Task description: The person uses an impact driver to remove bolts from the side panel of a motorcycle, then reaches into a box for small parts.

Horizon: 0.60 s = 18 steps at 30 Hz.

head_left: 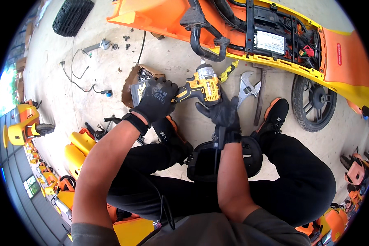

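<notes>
The orange and yellow ride-on vehicle body (274, 37) lies overturned on the concrete floor (168, 53), its underside open with the black frame and a grey control box (269, 41) exposed; one wheel (313, 102) lies detached on the floor beside it, so disassembly appears well advanced but not finished. The yellow and black cordless impact driver (203, 86) is held above the floor just below a black tube bracket (205, 47), its nose pointing up toward that bracket (contact cannot be confirmed). The left hand (156, 100), in a black glove, is closed around the tool's rear end. The right hand (222, 112), also gloved, supports the tool from beneath with fingers partly spread. An adjustable wrench (247, 88) lies idle nearby. Small loose fasteners (126, 41) are scattered on the floor, suggesting several fixings are already out.
</notes>
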Each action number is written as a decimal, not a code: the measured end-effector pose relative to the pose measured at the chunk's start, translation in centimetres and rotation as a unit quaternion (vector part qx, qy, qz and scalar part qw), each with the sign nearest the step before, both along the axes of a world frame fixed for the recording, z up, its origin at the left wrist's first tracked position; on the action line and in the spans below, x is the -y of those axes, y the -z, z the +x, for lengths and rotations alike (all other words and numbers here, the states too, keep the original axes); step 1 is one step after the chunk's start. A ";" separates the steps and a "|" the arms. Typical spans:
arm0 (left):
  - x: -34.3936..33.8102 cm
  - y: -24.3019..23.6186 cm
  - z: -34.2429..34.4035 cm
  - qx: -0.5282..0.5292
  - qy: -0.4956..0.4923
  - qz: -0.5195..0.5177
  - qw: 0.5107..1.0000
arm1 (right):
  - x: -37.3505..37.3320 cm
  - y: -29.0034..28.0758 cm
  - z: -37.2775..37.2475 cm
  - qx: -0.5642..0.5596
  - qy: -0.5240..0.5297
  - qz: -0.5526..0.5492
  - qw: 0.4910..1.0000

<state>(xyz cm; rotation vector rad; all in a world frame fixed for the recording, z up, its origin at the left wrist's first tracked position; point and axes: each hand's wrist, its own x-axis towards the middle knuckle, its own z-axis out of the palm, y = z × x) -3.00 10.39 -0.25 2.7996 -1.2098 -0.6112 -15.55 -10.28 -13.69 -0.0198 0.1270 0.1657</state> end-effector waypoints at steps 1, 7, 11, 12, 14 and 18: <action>0.3 0.0 0.2 -0.018 -0.004 0.041 0.999 | 0.6 -1.6 1.2 -0.071 -0.048 -0.042 0.995; 0.1 1.1 -0.5 0.137 0.076 0.067 0.985 | -1.5 -3.3 4.1 -0.167 -0.056 -0.287 0.942; 0.7 1.8 -0.6 0.125 0.060 0.072 0.988 | -1.8 -3.6 3.8 -0.163 -0.036 -0.261 0.951; 1.2 1.5 -0.5 0.112 0.043 0.040 0.992 | -1.7 -3.5 3.8 -0.164 -0.026 -0.263 0.951; 2.6 0.9 -0.3 0.085 0.009 -0.024 0.996 | -1.9 -3.0 3.5 -0.159 -0.020 -0.250 0.955; 3.8 1.7 -0.1 0.058 -0.008 -0.018 0.998 | -3.4 -3.0 3.7 -0.143 -0.009 -0.235 0.961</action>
